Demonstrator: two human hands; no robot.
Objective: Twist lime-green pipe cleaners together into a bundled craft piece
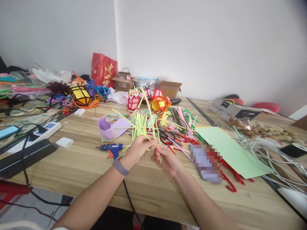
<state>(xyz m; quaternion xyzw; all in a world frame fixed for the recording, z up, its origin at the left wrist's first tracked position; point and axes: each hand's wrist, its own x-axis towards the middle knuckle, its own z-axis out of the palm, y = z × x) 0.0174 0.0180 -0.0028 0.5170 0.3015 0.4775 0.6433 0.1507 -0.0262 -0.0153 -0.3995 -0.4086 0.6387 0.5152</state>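
Note:
My left hand [141, 147] pinches a yellow-green pipe cleaner [151, 111], which rises in a bent line above the fingers. Close beside it, my right hand [165, 156] has its thumb and finger closed on the lower part of the same green stems. A bundle of yellow-green pipe cleaners [139, 123] lies just behind both hands. Left of them stand a purple hexagonal cup [105, 128] with a green rim and a flat purple sheet [123, 127]. A blue glue gun [110, 148] rests near my left wrist. Black-handled scissors [165, 137] lie behind my right hand.
Finished-looking lanterns [158, 103] stand at the back, with a red bag [103, 68] and cardboard boxes [170, 88] by the wall. Right are a phone [203, 163], green paper [232, 151] and white cables [266, 159]. A power strip [48, 131] is left.

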